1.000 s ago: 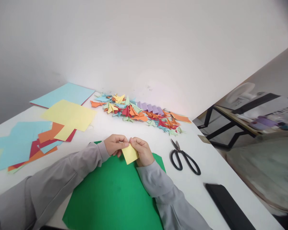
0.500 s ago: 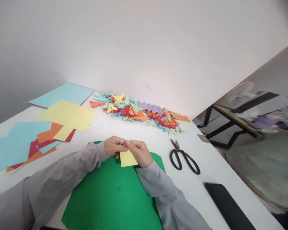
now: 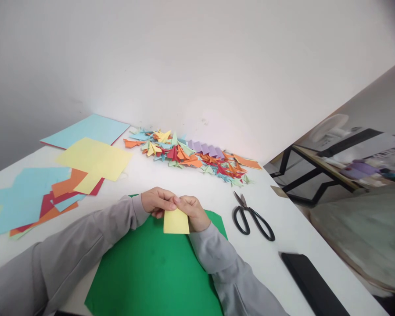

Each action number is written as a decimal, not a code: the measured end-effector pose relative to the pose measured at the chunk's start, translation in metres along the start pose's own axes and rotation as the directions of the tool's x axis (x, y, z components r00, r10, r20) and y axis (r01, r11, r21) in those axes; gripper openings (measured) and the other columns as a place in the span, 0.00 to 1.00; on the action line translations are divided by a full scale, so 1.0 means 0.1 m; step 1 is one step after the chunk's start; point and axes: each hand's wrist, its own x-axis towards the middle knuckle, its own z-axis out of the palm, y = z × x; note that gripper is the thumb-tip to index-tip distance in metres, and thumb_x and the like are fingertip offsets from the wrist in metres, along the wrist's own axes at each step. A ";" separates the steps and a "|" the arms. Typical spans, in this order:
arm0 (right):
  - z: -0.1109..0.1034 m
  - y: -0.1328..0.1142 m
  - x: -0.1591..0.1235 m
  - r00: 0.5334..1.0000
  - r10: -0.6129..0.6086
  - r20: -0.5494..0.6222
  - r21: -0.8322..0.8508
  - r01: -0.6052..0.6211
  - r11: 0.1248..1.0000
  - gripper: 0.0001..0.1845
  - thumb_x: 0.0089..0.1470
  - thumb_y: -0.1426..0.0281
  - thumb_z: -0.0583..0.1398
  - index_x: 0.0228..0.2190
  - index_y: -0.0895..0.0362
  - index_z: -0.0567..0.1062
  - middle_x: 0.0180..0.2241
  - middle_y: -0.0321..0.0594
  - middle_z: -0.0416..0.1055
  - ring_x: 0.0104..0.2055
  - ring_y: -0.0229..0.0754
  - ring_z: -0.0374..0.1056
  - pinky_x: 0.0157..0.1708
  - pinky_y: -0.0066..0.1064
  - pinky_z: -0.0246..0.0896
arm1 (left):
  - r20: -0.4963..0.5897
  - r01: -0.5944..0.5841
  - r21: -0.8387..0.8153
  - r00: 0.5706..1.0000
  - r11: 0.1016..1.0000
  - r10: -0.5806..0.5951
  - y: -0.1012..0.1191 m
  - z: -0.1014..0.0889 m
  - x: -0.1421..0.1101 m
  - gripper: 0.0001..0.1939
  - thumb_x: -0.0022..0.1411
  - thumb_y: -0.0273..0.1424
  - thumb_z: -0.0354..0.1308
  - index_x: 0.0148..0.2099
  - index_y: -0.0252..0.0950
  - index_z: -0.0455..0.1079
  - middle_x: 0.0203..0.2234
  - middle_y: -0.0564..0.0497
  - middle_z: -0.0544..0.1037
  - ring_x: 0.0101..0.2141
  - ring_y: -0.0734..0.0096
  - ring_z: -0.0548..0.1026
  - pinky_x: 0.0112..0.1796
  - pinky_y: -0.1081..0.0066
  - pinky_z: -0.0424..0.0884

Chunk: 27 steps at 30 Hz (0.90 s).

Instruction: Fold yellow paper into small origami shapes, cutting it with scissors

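Note:
A small yellow piece of folded paper (image 3: 176, 222) is pinched between both hands, its lower edge hanging toward me. My left hand (image 3: 156, 202) is closed on its upper left corner, and my right hand (image 3: 194, 213) grips the upper right, with the thumbs almost touching. Beneath them lies a sheet of green paper (image 3: 151, 272). The fingers behind the yellow paper are partly hidden. To the right of my hands rest black-handled scissors (image 3: 250, 217), their blades slightly apart.
Along the wall lies a long heap of small folded paper planes (image 3: 174, 151) in several colours. Cut paper pieces (image 3: 29, 191), a yellow sheet (image 3: 92, 160) and a light blue sheet (image 3: 85, 131) are at the left. A black flat object (image 3: 309, 281) sits near the right table edge.
The yellow paper has turned slightly and now hangs a little lower and straighter between my fingers. Both hands keep hold of it in nearly the same place.

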 end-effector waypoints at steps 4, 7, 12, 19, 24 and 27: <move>0.03 -0.02 -0.01 1.000 0.019 0.010 0.038 -0.020 0.999 0.20 0.34 0.59 0.64 0.10 0.61 0.65 0.10 0.33 0.63 0.11 0.29 0.54 0.12 0.23 0.47 | 0.013 -0.008 -0.007 1.000 1.000 0.008 0.01 -0.02 0.00 0.13 0.41 0.35 0.59 0.21 0.31 0.62 0.06 0.57 0.61 0.09 0.84 0.57 0.10 0.82 0.48; 0.01 0.00 0.00 0.999 0.022 0.023 0.034 -0.023 0.999 0.20 0.34 0.58 0.64 0.11 0.61 0.66 0.09 0.32 0.61 0.10 0.28 0.53 0.12 0.22 0.45 | 0.018 -0.018 -0.011 1.000 1.000 0.018 0.01 -0.02 0.00 0.13 0.41 0.35 0.60 0.20 0.31 0.62 0.06 0.58 0.60 0.08 0.85 0.57 0.10 0.82 0.47; -0.02 0.03 0.02 0.999 0.032 0.032 0.023 -0.033 0.999 0.20 0.35 0.57 0.63 0.12 0.61 0.68 0.09 0.32 0.61 0.10 0.28 0.51 0.11 0.23 0.44 | 0.023 -0.013 -0.024 1.000 1.000 0.014 0.02 -0.03 0.00 0.13 0.41 0.35 0.59 0.19 0.32 0.60 0.05 0.58 0.60 0.07 0.85 0.56 0.10 0.82 0.47; 0.02 0.00 0.01 1.000 0.010 -0.013 -0.023 -0.010 1.000 0.21 0.34 0.56 0.63 0.11 0.60 0.66 0.09 0.32 0.62 0.11 0.28 0.52 0.11 0.23 0.44 | -0.022 -0.005 -0.029 1.000 1.000 0.004 0.01 0.00 -0.01 0.15 0.42 0.38 0.59 0.19 0.32 0.61 0.06 0.57 0.61 0.07 0.84 0.57 0.09 0.82 0.47; 0.04 -0.02 0.02 0.986 -0.078 -0.146 -0.013 0.077 0.997 0.24 0.32 0.59 0.65 0.07 0.59 0.59 0.07 0.29 0.57 0.10 0.27 0.49 0.11 0.22 0.41 | -0.086 -0.029 0.037 0.996 0.999 0.032 -0.03 0.01 0.03 0.17 0.44 0.41 0.58 0.20 0.33 0.60 0.04 0.58 0.60 0.06 0.84 0.55 0.09 0.82 0.46; 0.02 -0.02 0.05 0.975 -0.108 -0.192 -0.026 0.105 0.994 0.25 0.30 0.59 0.65 0.05 0.58 0.57 0.05 0.28 0.55 0.09 0.26 0.47 0.10 0.23 0.39 | -0.115 -0.033 0.102 0.992 0.994 0.045 -0.06 0.01 0.04 0.18 0.45 0.43 0.56 0.21 0.33 0.60 0.04 0.59 0.60 0.06 0.85 0.53 0.09 0.82 0.46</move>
